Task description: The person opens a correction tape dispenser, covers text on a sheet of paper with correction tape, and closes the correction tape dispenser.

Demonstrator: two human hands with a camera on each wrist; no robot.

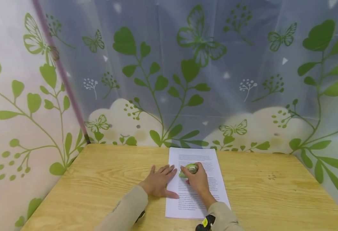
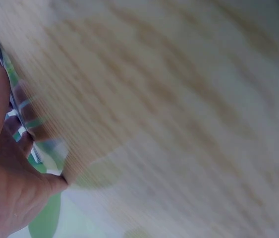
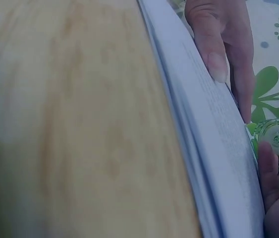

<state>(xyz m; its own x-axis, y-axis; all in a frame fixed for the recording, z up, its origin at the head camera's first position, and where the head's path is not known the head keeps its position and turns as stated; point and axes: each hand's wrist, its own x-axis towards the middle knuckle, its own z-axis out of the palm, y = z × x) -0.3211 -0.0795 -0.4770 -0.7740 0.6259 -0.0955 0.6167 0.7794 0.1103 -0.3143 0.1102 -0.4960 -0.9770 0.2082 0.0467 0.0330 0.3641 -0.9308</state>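
A stack of printed paper (image 1: 186, 205) lies on the wooden table, its sheet edges showing in the right wrist view. On its left edge rests my left hand (image 1: 158, 183), palm down with fingers spread, the thumb reaching onto the page. My right hand (image 1: 199, 183) grips a green see-through correction tape (image 1: 191, 168) between thumb and fingers, over the upper middle of the text. White spools show through the case of the correction tape (image 3: 277, 139) in the right wrist view. Its tip is too small to make out. In the left wrist view, the left hand (image 2: 10, 178) is at the left edge.
Wood-grain tabletop (image 1: 114, 173) extends to both sides of the paper. Behind it hangs a blue-grey curtain (image 1: 163, 77) printed with green leaves and butterflies. A purplish pole (image 1: 62, 70) stands at the left back corner.
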